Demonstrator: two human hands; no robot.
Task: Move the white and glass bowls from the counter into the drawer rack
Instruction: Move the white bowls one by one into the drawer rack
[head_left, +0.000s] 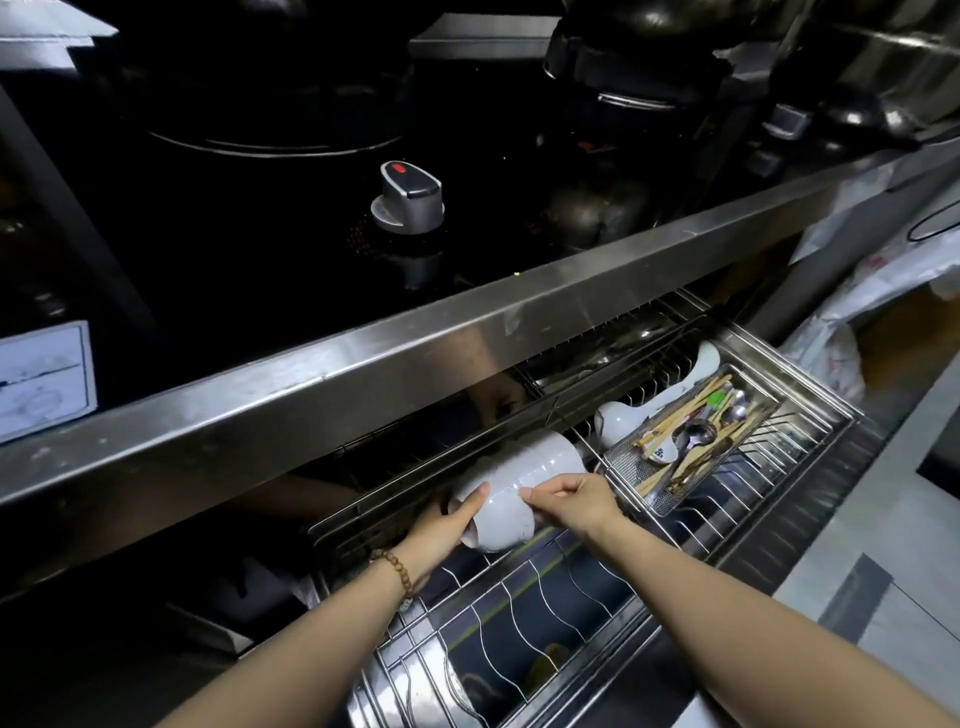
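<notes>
A stack of white bowls (519, 483) lies on its side in the wire drawer rack (524, 597), just under the steel counter edge. My left hand (447, 525) grips the stack's near end from the left. My right hand (569, 501) holds its rim from the right, fingers pinching the edge. More white bowls (644, 410) lie on their sides further back in the rack. No glass bowl can be made out.
A mesh cutlery basket (696, 447) with chopsticks and spoons sits in the rack to the right. The steel counter lip (415, 358) overhangs the drawer. Above it is a black hob with a knob (408, 197) and dark pots. Plastic bags (852, 322) lie at right.
</notes>
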